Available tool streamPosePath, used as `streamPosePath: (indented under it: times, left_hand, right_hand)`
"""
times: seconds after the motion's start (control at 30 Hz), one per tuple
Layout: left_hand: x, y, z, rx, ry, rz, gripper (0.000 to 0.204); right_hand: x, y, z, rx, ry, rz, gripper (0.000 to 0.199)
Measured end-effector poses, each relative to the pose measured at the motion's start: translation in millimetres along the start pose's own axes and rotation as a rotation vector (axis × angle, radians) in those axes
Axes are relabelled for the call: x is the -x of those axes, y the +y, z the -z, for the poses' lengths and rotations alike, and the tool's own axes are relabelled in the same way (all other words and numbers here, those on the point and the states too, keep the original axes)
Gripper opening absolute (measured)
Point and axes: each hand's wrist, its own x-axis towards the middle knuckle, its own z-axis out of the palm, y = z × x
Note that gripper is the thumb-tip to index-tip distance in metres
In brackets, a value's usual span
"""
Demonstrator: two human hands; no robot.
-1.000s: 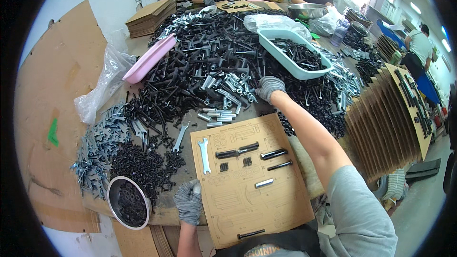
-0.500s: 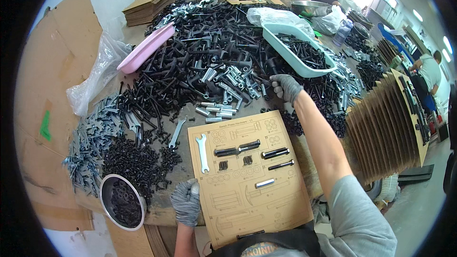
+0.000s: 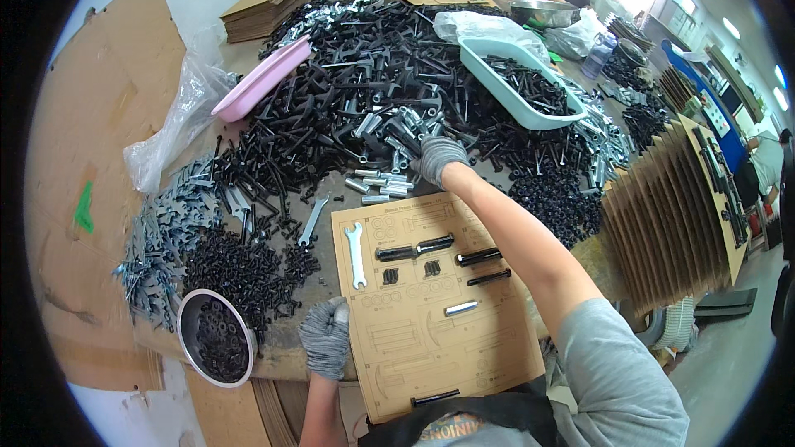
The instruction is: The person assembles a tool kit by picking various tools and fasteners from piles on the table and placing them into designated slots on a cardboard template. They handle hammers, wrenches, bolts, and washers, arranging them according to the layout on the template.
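Presently | left grip (image 3: pixel 325 338) pinching cardboard (image 3: pixel 497 339) edge | right grip (image 3: pixel 440 161) unclear | bare table (image 3: pixel 286 329) alongside

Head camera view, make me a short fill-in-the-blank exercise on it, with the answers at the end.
1. The left hand is at the ____ edge of the cardboard sheet.
2. The metal tubes beside the right hand are coloured ____.
3. The number of wrenches lying on the sheet is ____.
4. The tray left of the big pile is coloured ____.

Missing words: left; silver; one; pink.
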Motion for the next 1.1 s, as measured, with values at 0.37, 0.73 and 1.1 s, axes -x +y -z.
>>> streamPosePath:
  times: [0.37,0.73,1.1]
  left_hand:
    - [-31.7,25.9,-3.8,0.409,-0.169,0.235,0.031]
    - [-25.2,105.2,-25.5,0.654,-0.558,0.314,0.035]
    - [54.4,69.3,40.6,0.142,-0.810,0.417,0.014]
  right_hand:
    - [38.6,15.9,-3.1,-1.154,0.170,0.272,0.032]
    - [232.1,-6.8,39.9,-1.139,-0.115,0.265,0.033]
    - [278.2,48.1,12.9,-0.816,-0.770,0.018,0.039]
